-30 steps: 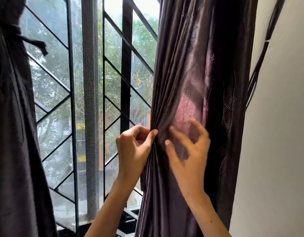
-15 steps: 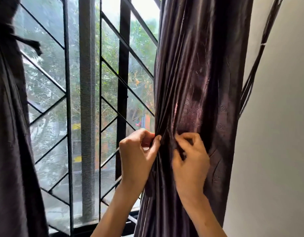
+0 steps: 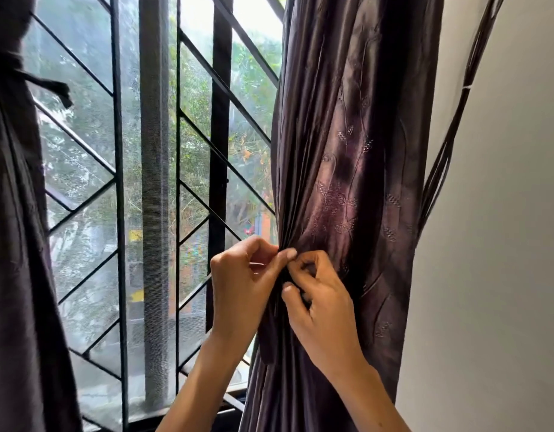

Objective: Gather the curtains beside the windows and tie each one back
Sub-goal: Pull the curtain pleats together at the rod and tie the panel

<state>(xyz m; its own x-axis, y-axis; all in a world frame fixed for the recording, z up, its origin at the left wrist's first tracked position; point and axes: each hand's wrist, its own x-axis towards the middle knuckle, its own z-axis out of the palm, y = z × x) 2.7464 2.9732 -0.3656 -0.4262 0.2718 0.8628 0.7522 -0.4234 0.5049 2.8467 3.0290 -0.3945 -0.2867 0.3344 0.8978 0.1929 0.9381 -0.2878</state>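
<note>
Two dark purple curtains hang at the window. The left curtain at the left edge is already gathered, with a tie-back knotted round it high up. The right curtain, embroidered with small leaf sprigs, hangs bunched between the window and the white wall. Both hands meet at its left edge: the left hand pinches the pleats between thumb and curled fingers, and the right hand, touching it, pinches the folds just beside. Behind them a black window grille with diagonal bars and a mesh screen covers the panes. A bundle of thin dark cords hangs along the wall, right of the curtain.
</note>
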